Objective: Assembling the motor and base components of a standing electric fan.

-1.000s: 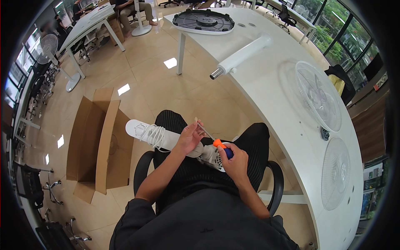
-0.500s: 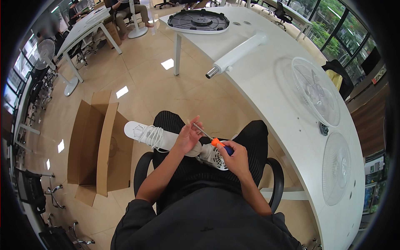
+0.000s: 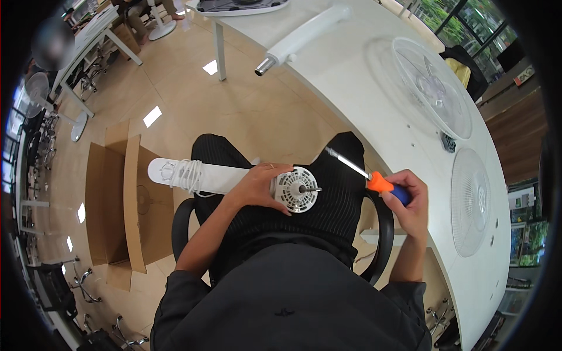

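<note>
My left hand (image 3: 260, 184) clasps the motor housing (image 3: 291, 191), likely heavy, best held behind its vents (image 3: 297, 204); my right hand (image 3: 410, 199) grips a screwdriver (image 3: 379, 182).

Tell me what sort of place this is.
Most likely an office or shared workroom: there are long white tables, black wheeled chairs along the left side, and large windows at the upper right.
</note>
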The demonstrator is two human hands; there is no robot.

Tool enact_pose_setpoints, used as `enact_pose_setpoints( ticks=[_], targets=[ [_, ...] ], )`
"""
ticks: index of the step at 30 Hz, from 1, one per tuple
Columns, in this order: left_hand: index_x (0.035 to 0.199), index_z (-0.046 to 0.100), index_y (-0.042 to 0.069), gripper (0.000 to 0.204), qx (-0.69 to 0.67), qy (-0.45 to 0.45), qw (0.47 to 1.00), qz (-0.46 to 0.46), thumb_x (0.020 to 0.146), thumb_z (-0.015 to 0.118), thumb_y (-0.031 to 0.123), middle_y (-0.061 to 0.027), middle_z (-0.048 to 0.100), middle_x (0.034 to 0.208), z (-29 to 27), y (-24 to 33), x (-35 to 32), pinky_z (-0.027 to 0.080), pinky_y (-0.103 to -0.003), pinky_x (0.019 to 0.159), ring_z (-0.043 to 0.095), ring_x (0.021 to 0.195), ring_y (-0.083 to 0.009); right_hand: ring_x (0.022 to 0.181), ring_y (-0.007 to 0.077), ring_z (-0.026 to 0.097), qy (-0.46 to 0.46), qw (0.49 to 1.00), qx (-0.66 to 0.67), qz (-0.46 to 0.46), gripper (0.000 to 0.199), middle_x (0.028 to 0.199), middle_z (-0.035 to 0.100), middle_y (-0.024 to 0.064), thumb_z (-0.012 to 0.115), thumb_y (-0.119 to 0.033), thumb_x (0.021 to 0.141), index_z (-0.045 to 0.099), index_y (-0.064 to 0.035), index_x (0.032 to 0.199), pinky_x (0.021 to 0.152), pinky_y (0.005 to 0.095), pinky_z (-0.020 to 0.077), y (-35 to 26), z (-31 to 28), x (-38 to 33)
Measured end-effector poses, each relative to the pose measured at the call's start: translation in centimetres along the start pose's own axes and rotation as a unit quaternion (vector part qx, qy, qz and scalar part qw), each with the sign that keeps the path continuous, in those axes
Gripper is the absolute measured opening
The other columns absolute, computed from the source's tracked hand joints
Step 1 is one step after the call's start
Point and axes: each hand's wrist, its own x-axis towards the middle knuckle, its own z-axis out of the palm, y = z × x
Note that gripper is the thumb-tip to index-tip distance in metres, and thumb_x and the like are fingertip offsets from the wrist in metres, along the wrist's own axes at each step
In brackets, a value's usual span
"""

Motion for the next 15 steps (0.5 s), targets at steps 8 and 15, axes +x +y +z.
enact_pose_setpoints(
  ticks=[8, 15],
  targets=[
    [0.140, 0.054, 0.003, 0.102, 0.001, -0.052, 0.998, -0.019, 0.054, 0.097, 0.037, -0.0149, 0.061, 0.137, -0.8, 0.2, 0.0, 0.046, -0.041, 0.107, 0.060, 0.124, -0.0338, 0.068, 0.0047, 0.058, -0.094, 0.990, -0.079, 0.064, 0.026, 0.079, 0.066, 0.0027, 0.082, -0.001, 0.069, 0.067, -0.0019, 0.090, 0.062, 0.0181, 0.0435, 0.4, -4.9, -4.1],
    [0.138, 0.057, 0.006, 0.099, 0.042, -0.058, 0.997, -0.009, 0.052, 0.096, 0.036, -0.0125, 0.062, 0.138, 0.1, 0.6, 0.9, 0.048, -0.041, 0.104, 0.064, 0.117, -0.0317, 0.069, 0.0066, 0.060, -0.098, 0.988, -0.066, 0.095, 0.023, 0.080, 0.067, 0.0034, 0.080, -0.002, 0.073, 0.066, -0.0007, 0.092, 0.062, 0.0206, 0.0458, 5.2, -3.7, -4.4]
  ],
)
